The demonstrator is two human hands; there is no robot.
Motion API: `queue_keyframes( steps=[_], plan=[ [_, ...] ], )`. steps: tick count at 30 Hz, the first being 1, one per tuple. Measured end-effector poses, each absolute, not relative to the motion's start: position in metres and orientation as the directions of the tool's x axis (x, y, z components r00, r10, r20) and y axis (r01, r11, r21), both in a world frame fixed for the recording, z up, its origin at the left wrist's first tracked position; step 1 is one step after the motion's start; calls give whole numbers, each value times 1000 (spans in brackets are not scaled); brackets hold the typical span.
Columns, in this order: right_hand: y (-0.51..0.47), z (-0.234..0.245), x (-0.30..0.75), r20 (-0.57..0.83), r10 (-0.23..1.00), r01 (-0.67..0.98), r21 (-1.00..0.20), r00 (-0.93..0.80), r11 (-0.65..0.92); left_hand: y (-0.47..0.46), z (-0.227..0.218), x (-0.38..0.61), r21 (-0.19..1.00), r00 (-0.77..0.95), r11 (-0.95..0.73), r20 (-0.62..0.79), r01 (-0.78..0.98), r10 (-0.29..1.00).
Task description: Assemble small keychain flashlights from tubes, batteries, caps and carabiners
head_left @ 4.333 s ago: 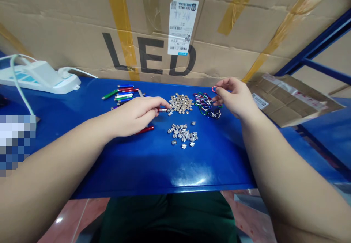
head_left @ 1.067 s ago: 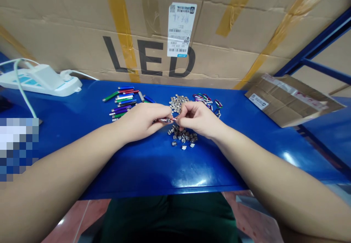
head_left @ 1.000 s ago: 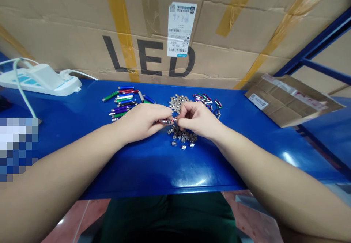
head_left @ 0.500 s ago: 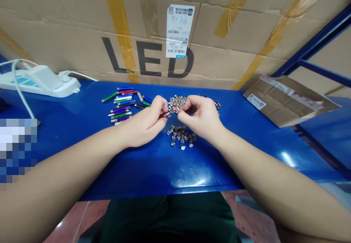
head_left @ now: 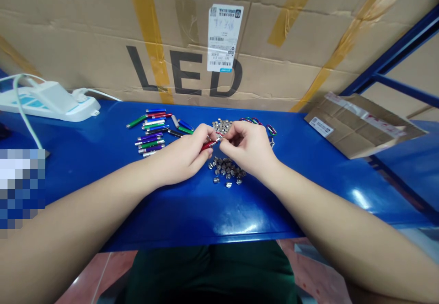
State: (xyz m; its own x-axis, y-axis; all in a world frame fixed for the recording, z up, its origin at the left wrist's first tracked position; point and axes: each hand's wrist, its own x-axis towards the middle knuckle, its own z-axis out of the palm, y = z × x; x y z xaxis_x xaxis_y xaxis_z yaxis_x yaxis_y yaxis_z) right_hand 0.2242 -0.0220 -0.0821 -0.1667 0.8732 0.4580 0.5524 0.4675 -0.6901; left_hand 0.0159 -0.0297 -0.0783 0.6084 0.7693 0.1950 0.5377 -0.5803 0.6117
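Note:
My left hand (head_left: pixel 192 153) is closed around a slim red metal tube (head_left: pixel 207 145), which looks like a penlight body and points up to the right. My right hand (head_left: pixel 250 146) pinches a small red carabiner (head_left: pixel 218 135) at the tube's silver end; fingers hide most of the clip. Behind the fingertips lies a pile of small round silver discs, like button cells (head_left: pixel 222 125). Nearer to me, under the hands, is a heap of silver end caps (head_left: pixel 227 169). Several coloured tubes (head_left: pixel 151 132) lie left of my left hand. Coloured carabiners (head_left: pixel 270 130) lie beyond my right hand.
All this lies on a blue table (head_left: pixel 192 217). A large cardboard box (head_left: pixel 274 75) marked LED stands along the back. A white power strip (head_left: pixel 78 112) with cables is at the left, and a small cardboard box (head_left: pixel 356 125) at the right.
Both hands have shifted slightly, my right one a little left. The red carabiner, plainly seen between the fingers before, is now mostly covered. More of the carabiners behind my right hand shows.

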Motion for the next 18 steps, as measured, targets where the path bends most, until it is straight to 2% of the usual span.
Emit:
queue_keyframes(
  steps=[10, 13, 15, 18],
  plan=[
    [-21, -87, 221, 418, 896, 558, -712, -151, 426, -36, -81, 28, 580, 450, -480, 208, 658, 868],
    [-18, -88, 225, 452, 872, 539, -695, -188, 476, -34, -79, 26, 581, 428, -463, 207, 669, 879],
    [-14, -87, 230, 485, 839, 463, -701, -248, 542, -29, -78, 21, 599, 463, -488, 210, 635, 861],
    [-8, -85, 238, 432, 858, 224, -839, -280, 496, -24, -78, 13, 646, 537, -540, 230, 540, 812]
  ],
)
